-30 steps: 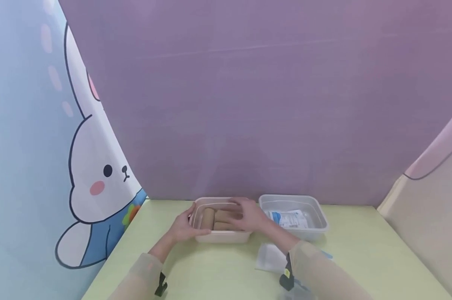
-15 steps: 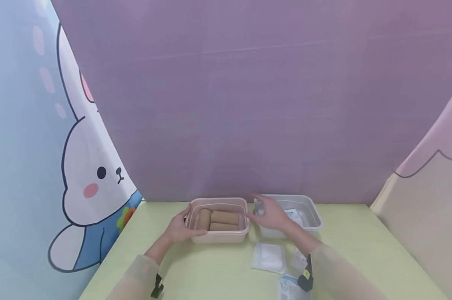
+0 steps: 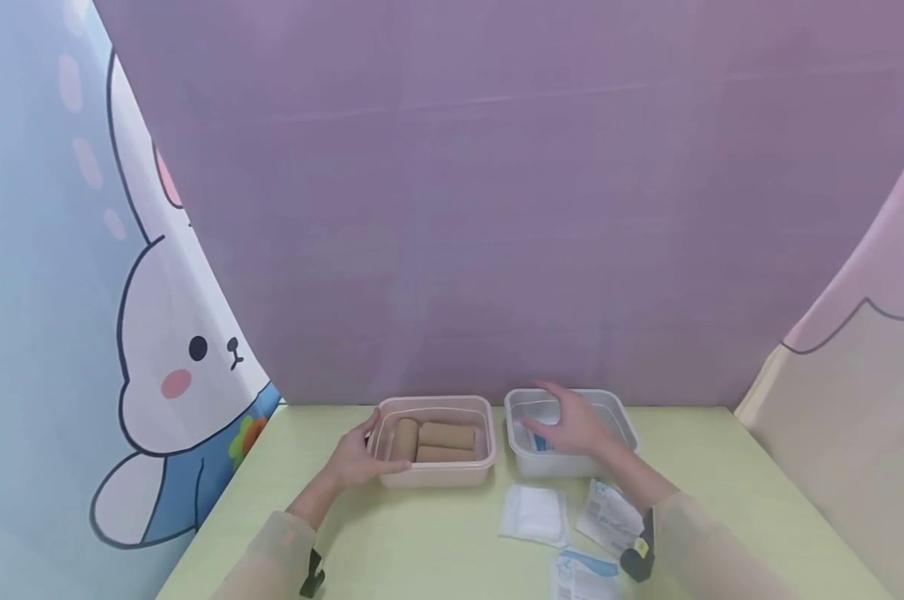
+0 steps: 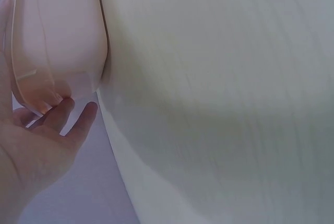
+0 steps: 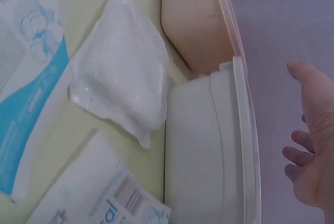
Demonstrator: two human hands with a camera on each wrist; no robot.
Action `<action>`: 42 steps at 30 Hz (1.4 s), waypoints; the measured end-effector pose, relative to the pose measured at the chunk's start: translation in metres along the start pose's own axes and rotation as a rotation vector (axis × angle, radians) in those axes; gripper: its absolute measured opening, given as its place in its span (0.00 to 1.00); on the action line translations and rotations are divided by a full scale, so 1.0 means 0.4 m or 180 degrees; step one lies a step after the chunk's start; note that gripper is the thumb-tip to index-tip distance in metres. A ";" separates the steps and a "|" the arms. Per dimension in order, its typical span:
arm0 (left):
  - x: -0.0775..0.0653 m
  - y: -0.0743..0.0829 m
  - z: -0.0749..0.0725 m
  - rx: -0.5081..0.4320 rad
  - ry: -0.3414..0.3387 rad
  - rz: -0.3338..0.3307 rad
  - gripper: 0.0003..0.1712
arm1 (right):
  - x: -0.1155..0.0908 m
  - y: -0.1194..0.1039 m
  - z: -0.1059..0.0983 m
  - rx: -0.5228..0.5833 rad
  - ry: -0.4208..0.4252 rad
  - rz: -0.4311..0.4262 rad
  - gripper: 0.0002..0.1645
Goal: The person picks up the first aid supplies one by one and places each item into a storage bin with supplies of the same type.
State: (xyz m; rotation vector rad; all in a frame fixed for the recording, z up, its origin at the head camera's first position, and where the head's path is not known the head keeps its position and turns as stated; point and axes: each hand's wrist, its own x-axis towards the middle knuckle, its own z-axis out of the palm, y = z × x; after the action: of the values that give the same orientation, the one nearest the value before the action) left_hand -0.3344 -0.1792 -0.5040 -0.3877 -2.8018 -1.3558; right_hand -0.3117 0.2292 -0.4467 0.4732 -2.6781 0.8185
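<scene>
A pink plastic container (image 3: 444, 475) stands at the back of the table with several brown bandage-like rolls (image 3: 447, 435) in it. My left hand (image 3: 357, 458) grips its left front corner, thumb along the front rim and fingers against the end wall (image 4: 57, 67). To its right is a whitish plastic container (image 3: 564, 464), holding at least one blue-and-white packet (image 3: 541, 442), partly hidden by my hand. Over that container, my right hand (image 3: 577, 425) hovers with thumb and fingers spread, holding nothing visible. In the right wrist view this hand (image 5: 313, 145) is beyond the container's rim.
In front of the whitish container lie a white padded packet (image 3: 536, 514), a printed packet (image 3: 609, 515) and another blue-and-white packet (image 3: 585, 575). A purple cloth wall (image 3: 459, 208) rises right behind both containers. A printed curtain (image 3: 182, 375) borders the left side.
My right hand has left the rolls in the pink container and moved right, over the whitish container. The left hand stays on the pink container. The view has shifted slightly.
</scene>
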 end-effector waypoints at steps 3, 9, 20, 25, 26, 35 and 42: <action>-0.001 -0.001 0.001 -0.0011 0.0012 -0.0016 0.73 | -0.007 0.011 -0.013 0.0002 0.0047 -0.0037 0.44; 0.000 -0.002 0.003 -0.0055 0.0011 -0.0011 0.72 | -0.028 0.039 -0.040 -0.0083 0.0133 -0.0072 0.44; 0.002 -0.015 -0.004 -0.0012 0.0030 -0.0047 0.73 | -0.049 0.095 -0.070 -0.0270 0.0248 0.0015 0.46; 0.001 -0.021 -0.011 -0.0019 0.0054 -0.0043 0.74 | -0.050 0.123 -0.072 -0.0295 0.0313 -0.0028 0.46; 0.000 -0.023 -0.012 -0.0008 0.0055 -0.0040 0.74 | -0.052 0.128 -0.072 -0.0294 0.0313 -0.0008 0.46; 0.006 -0.026 -0.017 -0.0026 0.0053 -0.0008 0.72 | -0.058 0.163 -0.112 -0.0230 0.0279 0.0295 0.47; 0.005 -0.030 -0.017 -0.0092 0.0074 -0.0012 0.73 | -0.089 0.220 -0.132 -0.0074 0.0204 0.0308 0.52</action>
State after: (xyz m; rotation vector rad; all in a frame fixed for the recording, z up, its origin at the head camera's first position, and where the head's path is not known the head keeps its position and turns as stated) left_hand -0.3396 -0.1912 -0.5087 -0.3648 -2.7687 -1.3937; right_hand -0.3044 0.3369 -0.4605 0.3084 -2.6656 0.8141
